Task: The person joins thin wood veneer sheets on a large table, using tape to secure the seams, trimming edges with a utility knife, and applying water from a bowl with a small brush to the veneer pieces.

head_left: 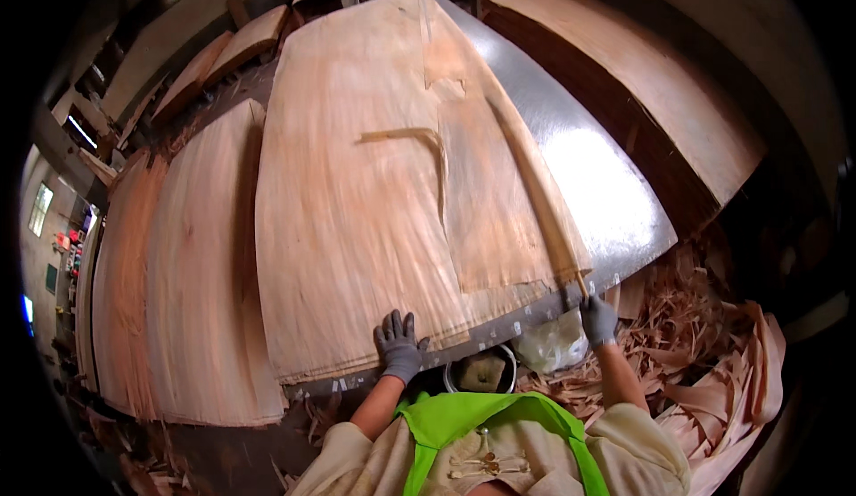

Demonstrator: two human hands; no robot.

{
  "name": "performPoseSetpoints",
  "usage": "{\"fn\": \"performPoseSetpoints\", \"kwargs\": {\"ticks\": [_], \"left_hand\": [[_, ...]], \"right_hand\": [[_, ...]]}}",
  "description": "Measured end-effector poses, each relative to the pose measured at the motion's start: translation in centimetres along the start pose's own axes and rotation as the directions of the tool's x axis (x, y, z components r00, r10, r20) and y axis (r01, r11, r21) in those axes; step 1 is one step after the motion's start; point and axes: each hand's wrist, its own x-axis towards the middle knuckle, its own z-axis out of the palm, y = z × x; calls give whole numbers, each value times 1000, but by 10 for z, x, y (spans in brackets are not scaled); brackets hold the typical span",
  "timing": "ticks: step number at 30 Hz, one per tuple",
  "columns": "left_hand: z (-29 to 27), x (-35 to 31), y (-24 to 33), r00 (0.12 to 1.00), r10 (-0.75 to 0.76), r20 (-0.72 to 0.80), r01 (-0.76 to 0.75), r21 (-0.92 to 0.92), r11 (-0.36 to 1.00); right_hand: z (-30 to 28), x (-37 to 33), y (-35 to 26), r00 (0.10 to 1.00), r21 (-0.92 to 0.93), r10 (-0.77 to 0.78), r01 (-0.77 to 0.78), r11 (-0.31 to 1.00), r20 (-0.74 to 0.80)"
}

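Broad, pale wood veneer sheets [348, 202] lie stacked on a dark, shiny-topped table [615, 175]. My left hand [399, 346], in a grey glove, rests on the near edge of the veneer with its fingers spread. At the right near corner, my gloved right hand [599, 319] is closed around the lower end of a thin light-brown strip [582, 284]; whether this belongs to the veneer edge cannot be told. A narrower, darker veneer piece [490, 202] lies on top, its right side curled up along its length. A torn sliver [392, 134] sticks out over the sheet beneath.
More veneer stacks stand on the left [201, 273] and far right [624, 77]. Veneer scraps [660, 344] heap on the floor at right. Below the table's front edge are a round bucket [481, 373] with a pale lump inside and a clear plastic bag [553, 343].
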Motion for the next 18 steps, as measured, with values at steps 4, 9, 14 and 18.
{"fn": "performPoseSetpoints", "kwargs": {"ticks": [4, 9, 14, 18], "left_hand": [[6, -5, -5, 1000, -19, -8, 19, 24, 1000], [3, -7, -1, 1000, -20, -5, 20, 29, 999], [3, -1, 5, 1000, -7, 25, 6, 43, 999], [6, 1, -3, 998, -33, 59, 28, 91, 995]], "right_hand": [[-34, -87, 4, 982, 60, 128, -137, 989, 137], [-19, -79, -12, 973, 255, 129, -176, 951, 192], [15, -35, 12, 964, 683, 94, -244, 688, 250], [-29, -12, 65, 990, 507, 86, -133, 851, 115]]}}
